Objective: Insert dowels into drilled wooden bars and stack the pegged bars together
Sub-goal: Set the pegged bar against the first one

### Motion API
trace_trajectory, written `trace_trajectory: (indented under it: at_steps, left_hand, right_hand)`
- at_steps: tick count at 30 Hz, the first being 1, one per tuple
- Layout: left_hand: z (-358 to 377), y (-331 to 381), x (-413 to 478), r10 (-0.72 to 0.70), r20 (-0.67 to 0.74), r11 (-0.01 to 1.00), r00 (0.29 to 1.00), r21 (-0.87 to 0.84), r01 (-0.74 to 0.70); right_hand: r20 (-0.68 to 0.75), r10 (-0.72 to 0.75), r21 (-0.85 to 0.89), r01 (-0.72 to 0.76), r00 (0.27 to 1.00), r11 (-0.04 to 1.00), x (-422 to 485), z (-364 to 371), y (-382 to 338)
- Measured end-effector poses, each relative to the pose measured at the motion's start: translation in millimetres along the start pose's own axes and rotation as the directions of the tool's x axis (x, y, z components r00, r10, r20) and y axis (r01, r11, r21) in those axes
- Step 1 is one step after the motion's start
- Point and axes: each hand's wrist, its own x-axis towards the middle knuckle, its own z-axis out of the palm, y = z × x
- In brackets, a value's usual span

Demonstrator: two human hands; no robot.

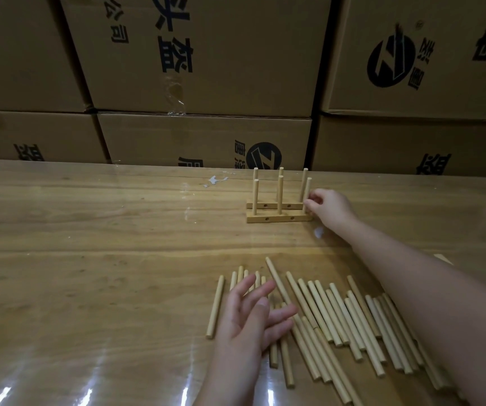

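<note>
A glossy wooden worktop (95, 230) stands in front of stacked cardboard boxes (200, 54) printed with dark characters and round logos.

Two drilled wooden bars lie parallel and close together on the far part of the worktop, right of centre. The near bar (276, 218) and the far bar (272, 205) each carry three upright dowels, and small holes show in their front faces. The right-end dowel (307, 190) of the near bar leans slightly.

The right hand (331, 208) reaches across to this end of the bars. Its fingers (312, 198) are curled and pinch the right-end dowel low on its shaft, just above the bar.

In the near field, the loose dowels (341, 320) lie flat in a rough fan, most touching or overlapping. A single dowel (215, 306) lies just apart from them on the left. The left hand (252, 317) sits over the left part of this spread with its fingers (260, 288) straight and splayed, gripping nothing. Whether they touch the dowels below cannot be told.

A small white scrap (215, 180) lies on the worktop left of the bars.
</note>
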Motion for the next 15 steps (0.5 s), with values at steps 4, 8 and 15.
trace_trajectory:
  at_steps: [4,8,15]
  left_hand:
    - [-0.8,2.0,-1.5,0.0,0.008,1.0,1.0,0.013,0.0]
    - [2.1,1.8,-1.6,-0.01,0.008,1.0,1.0,0.022,0.009]
    - [1.2,3.6,-3.5,-0.016,0.006,1.0,1.0,0.022,0.016]
  right_hand:
    - [0.029,0.006,0.033,-0.007,1.0,0.999,-2.5,2.3,5.6]
    - [0.078,0.043,0.092,-0.05,0.996,0.994,-8.1,7.4,16.2]
    - [0.042,0.03,0.084,-0.034,0.999,0.996,-7.9,14.5,18.3]
